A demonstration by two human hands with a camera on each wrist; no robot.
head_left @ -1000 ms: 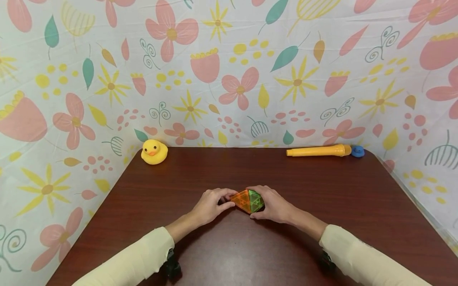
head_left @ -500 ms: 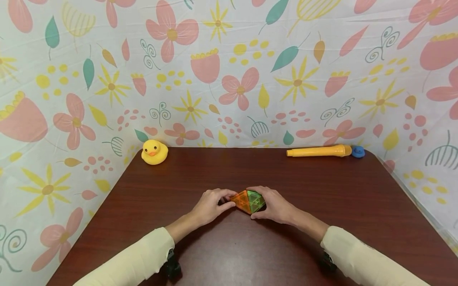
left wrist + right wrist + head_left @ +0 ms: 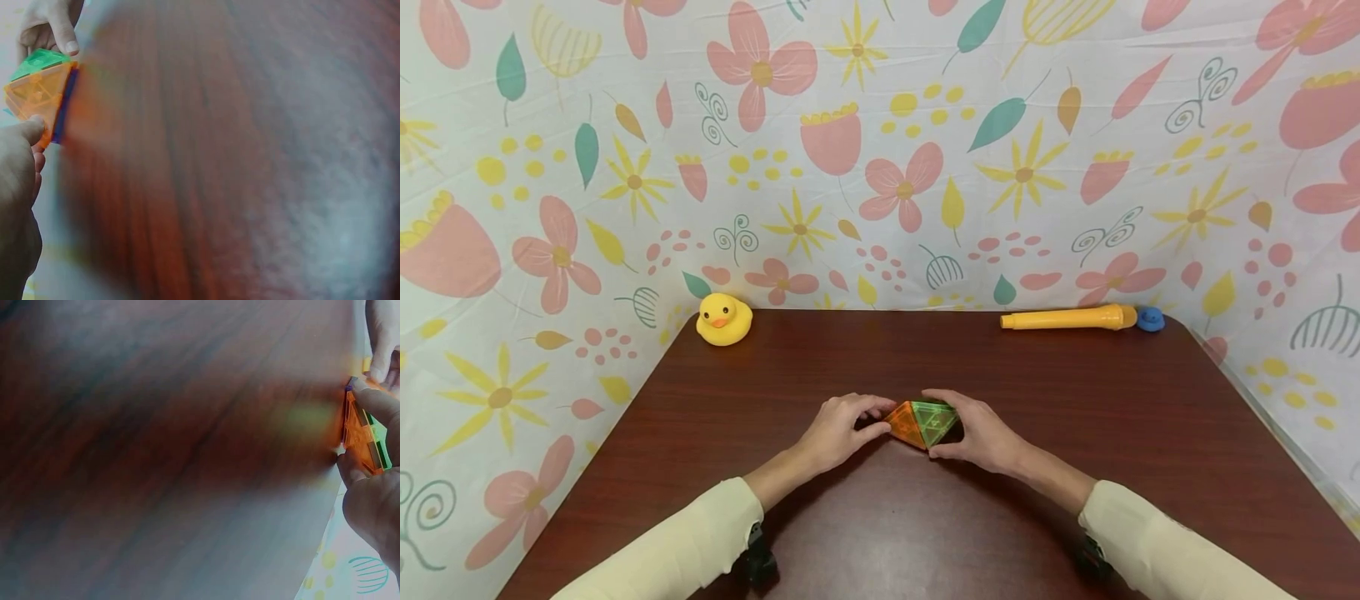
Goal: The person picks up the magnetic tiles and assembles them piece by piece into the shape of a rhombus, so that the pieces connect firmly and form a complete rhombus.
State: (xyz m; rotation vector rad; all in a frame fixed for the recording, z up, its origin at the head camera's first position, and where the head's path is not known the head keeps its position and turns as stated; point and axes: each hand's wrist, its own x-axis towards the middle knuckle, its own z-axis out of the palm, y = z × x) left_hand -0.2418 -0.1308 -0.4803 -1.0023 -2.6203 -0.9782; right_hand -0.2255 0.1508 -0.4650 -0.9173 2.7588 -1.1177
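Observation:
Near the table's middle, translucent triangular magnetic tiles stand joined edge to edge as one angular shape. An orange tile (image 3: 906, 427) faces left and a green tile (image 3: 934, 422) faces right. In the left wrist view, a purple-blue tile (image 3: 66, 106) runs along the side nearest the table. My left hand (image 3: 841, 429) pinches the orange tile's left corner, its thumb in front. From the right, my right hand (image 3: 983, 429) holds the shape's green end, fingers at the far side and thumb at the near corner. The right wrist view shows another orange face (image 3: 358, 431) between thumb and finger.
The brown table (image 3: 880, 517) has a yellow rubber duck (image 3: 724, 320) at its back left corner. A yellow toy microphone (image 3: 1067, 317) and a small blue duck (image 3: 1150, 318) lie at the back right. Behind hangs a flower-patterned cloth (image 3: 880, 150).
The joined tiles have turned slightly, so more of the green face shows and the top of the seam sits further left. My right hand has shifted a little to the right.

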